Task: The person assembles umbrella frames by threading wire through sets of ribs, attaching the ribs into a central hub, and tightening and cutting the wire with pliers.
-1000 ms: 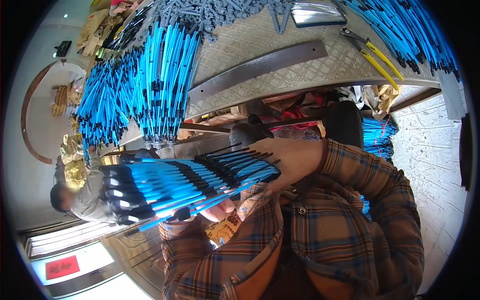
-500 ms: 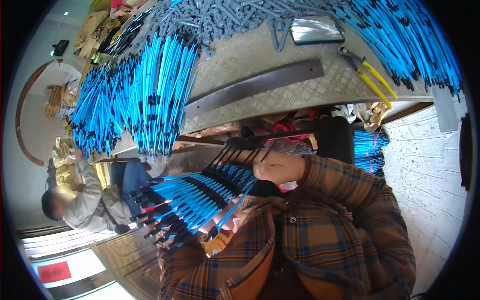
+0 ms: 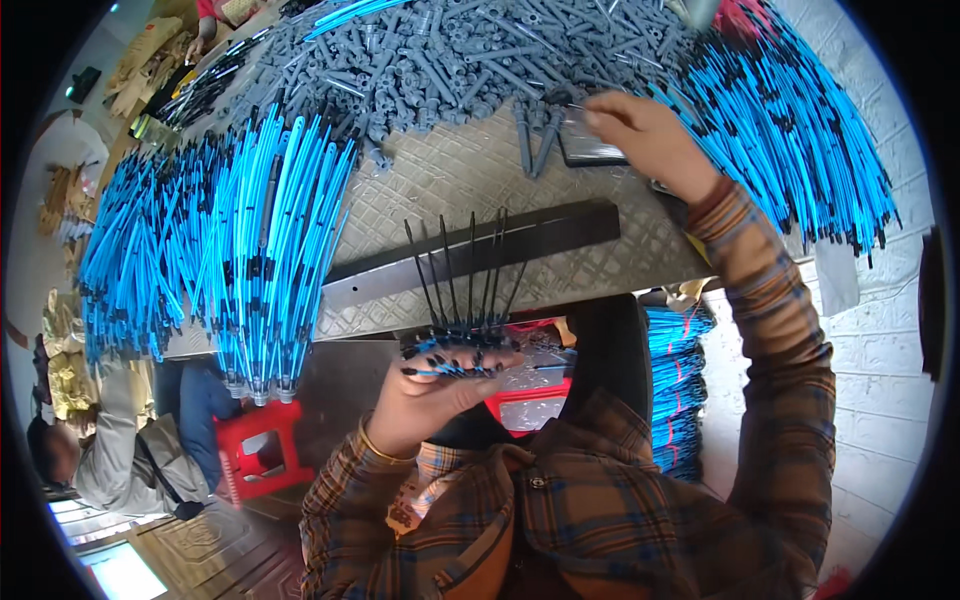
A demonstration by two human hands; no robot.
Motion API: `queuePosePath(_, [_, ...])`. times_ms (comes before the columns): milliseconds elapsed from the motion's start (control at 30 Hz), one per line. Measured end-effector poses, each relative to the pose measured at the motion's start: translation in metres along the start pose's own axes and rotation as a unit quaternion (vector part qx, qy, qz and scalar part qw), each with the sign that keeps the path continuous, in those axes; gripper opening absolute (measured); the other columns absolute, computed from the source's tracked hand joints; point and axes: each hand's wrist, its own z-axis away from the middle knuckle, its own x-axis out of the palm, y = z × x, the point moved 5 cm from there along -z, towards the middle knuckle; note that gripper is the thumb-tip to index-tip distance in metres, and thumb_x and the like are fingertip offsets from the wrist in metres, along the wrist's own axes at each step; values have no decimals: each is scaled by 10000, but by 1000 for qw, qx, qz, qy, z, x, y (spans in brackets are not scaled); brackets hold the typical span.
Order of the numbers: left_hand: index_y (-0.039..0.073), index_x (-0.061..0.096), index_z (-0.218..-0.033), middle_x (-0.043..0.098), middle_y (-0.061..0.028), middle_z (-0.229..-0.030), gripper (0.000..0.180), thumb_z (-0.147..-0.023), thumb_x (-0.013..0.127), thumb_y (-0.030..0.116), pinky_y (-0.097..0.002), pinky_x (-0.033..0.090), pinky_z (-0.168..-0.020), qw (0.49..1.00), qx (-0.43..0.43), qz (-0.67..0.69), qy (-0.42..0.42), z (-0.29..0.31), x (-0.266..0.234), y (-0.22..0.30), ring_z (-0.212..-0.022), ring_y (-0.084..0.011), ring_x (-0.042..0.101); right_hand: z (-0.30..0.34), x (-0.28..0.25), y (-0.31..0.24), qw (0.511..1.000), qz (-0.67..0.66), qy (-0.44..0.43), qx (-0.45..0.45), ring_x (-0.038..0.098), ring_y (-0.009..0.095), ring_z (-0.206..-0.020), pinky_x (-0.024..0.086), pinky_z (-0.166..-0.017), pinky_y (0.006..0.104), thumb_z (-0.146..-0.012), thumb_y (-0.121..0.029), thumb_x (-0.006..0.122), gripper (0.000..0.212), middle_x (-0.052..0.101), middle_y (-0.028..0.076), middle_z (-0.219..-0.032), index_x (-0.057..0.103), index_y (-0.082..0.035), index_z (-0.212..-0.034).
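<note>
My left hand (image 3: 412,408) is closed around a bunch of thin blue rods with black ends (image 3: 462,352), held in front of my chest below the table edge. Several slim black tips fan upward from it. My right hand (image 3: 655,140) is stretched over the table, fingers bent and drawn together above a small dark-edged tray (image 3: 592,150) with a shiny surface. Whatever its fingertips hold, if anything, is too small to make out. Beside them, two grey plastic tubular pieces (image 3: 538,138) lie apart from a big heap of similar pieces (image 3: 450,65).
Blue rods are piled at the left (image 3: 270,220) and right (image 3: 800,150) of the table. A dark metal bar (image 3: 480,245) lies near its front edge. Tied blue bundles (image 3: 675,390) stand below right. A red stool (image 3: 262,450) and a seated person (image 3: 145,455) are at left.
My right hand has left the rods and reached out over the table to the tray. My left hand now holds the bunch with its black tips upward. The view has shifted.
</note>
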Motion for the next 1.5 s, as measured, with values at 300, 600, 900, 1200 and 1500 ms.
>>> queuePosePath(300, [21, 567, -1034, 622, -171, -1039, 245, -818, 556, -93, -404, 447, -901, 994, 100, -21, 40, -6, 2, 7, -1014, -290, 587, -5, 3, 49, 928, 364, -64, -43, 570, 333, -836, 463, -707, 422, -805, -208, 565, 147, 594, 123, -827, 587, -62, -813])
queuePosePath(600, [-14, 594, -1022, 643, -155, -978, 184, -846, 544, -32, -343, 471, -852, 990, 60, 40, 125, -10, 5, 5, -924, -242, 624, -3, -10, 39, 944, 325, -34, -41, 564, 333, -794, 452, -685, 431, -817, -178, 553, 134, 584, 133, -817, 572, -50, -852])
queuePosePath(900, [5, 607, -1021, 655, -132, -921, 182, -842, 573, 8, -338, 502, -800, 987, 66, 33, 146, -18, 2, 6, -853, -216, 638, 31, 3, -68, 990, 98, 16, -96, 592, 318, -775, 461, -663, 353, -845, -135, 535, 129, 602, 156, -865, 576, -46, -929])
queuePosePath(1200, [-1, 609, -1008, 650, -118, -926, 172, -839, 574, 9, -349, 517, -788, 986, 88, 31, 139, -18, 6, 6, -846, -217, 636, 87, 28, -164, 975, 85, -60, -198, 601, 302, -711, 464, -596, 360, -809, -110, 573, 187, 614, 116, -796, 614, -95, -991])
queuePosePath(1500, [-16, 605, -1004, 645, -118, -930, 171, -836, 572, -4, -357, 525, -786, 987, 89, 8, 136, -17, 8, 4, -841, -234, 642, 89, 32, -156, 976, 49, 5, -214, 576, 302, -644, 439, -537, 391, -794, -157, 581, 179, 566, 91, -694, 609, -151, -971])
